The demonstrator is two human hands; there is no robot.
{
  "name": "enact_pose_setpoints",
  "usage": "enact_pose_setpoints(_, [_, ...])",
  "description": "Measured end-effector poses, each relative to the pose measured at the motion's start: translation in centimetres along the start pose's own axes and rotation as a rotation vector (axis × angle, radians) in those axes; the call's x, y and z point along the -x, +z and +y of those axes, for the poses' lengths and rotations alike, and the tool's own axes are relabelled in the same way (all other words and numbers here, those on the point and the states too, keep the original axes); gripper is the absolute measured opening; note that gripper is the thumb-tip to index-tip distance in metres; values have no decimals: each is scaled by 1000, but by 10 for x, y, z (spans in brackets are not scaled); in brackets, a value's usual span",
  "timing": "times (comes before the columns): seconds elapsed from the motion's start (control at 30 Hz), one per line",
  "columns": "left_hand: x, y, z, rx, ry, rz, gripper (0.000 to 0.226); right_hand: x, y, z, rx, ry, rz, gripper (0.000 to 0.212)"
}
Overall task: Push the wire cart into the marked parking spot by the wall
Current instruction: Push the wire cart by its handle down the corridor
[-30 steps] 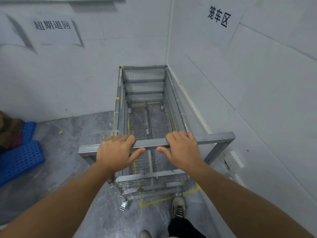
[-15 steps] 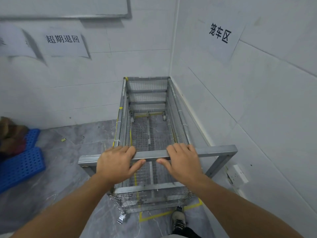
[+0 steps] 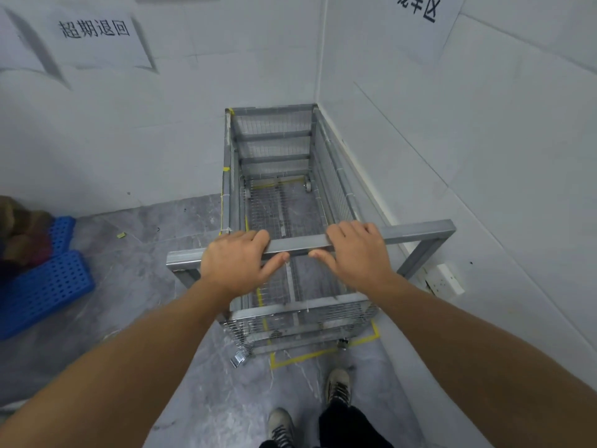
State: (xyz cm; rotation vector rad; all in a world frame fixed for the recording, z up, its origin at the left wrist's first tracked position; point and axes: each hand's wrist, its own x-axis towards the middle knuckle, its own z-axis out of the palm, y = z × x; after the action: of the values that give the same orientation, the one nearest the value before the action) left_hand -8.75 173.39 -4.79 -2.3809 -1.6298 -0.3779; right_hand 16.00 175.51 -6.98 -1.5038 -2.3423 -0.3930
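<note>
Wire cart (image 3: pixel 277 202) in the room corner, far end at or almost touching the far wall (image 3: pixel 135 130), right side close along the right wall (image 3: pixel 484 140). Left hand (image 3: pixel 237 261) and right hand (image 3: pixel 353 252) side by side on the handle bar (image 3: pixel 416 229) at the near end. Each grip closed loosely round the bar, fingers draped over the top, thumbs tucked under the near face; nothing else held.

Yellow floor tape (image 3: pixel 323 352) visible as a corner outline just near of the cart's near edge, and again through the mesh bottom at the far end. Cart body apparently inside the outline; near left caster (image 3: pixel 238 358) seemingly at or slightly left of the tape corner, exact overlap hard to tell.

Progress, judged from position: push essentially complete, with little or no room left ahead toward the far wall. Remaining, at most: a small nudge to square the near end within the tape, then release of the bar.

Also in view: paper sign (image 3: pixel 93 29) on the far wall, second sign (image 3: pixel 423 8) on the right wall, blue pallet (image 3: pixel 42 289) on the floor at left, wall socket (image 3: pixel 447 279) low on the right wall beside the handle frame, shoes (image 3: pixel 337 384) near the tape.
</note>
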Motion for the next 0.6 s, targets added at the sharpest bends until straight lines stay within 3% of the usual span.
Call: enact_pose_setpoints(0.6, [7, 2, -18, -20, 36, 4, 49, -3, -3, -17, 4, 5, 6, 58])
